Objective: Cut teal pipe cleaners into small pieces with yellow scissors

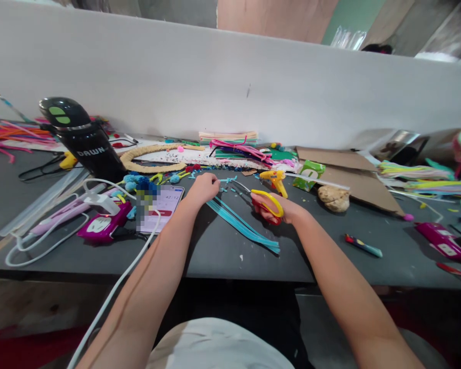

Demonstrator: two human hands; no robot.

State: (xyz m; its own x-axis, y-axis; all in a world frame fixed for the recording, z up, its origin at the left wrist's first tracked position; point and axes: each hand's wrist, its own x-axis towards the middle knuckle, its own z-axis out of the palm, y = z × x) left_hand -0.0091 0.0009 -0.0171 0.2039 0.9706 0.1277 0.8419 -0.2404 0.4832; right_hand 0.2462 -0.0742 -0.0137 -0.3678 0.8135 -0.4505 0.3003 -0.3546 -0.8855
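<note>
My right hand point(282, 206) is closed around the handles of a pair of scissors point(273, 201), yellow and red. The blades reach left toward my left hand point(203, 189). The fingers of that hand are pinched together at a light-blue pipe cleaner point(227, 180), whose end shows just past the fingertips. Whether the blades touch it is too small to tell. Below, a bundle of light-blue pipe cleaners point(246, 229) lies slantwise on the grey table point(223, 261). Short blue cut pieces are scattered between my hands.
Left are a black bottle point(86, 141), a phone point(165, 205), a purple power strip point(103, 223) and a white cable point(132, 264). A yellow glue gun point(274, 179), green packet point(309, 174), beige lump point(333, 198), cardboard point(363, 187) and a slim cutter point(363, 245) lie right.
</note>
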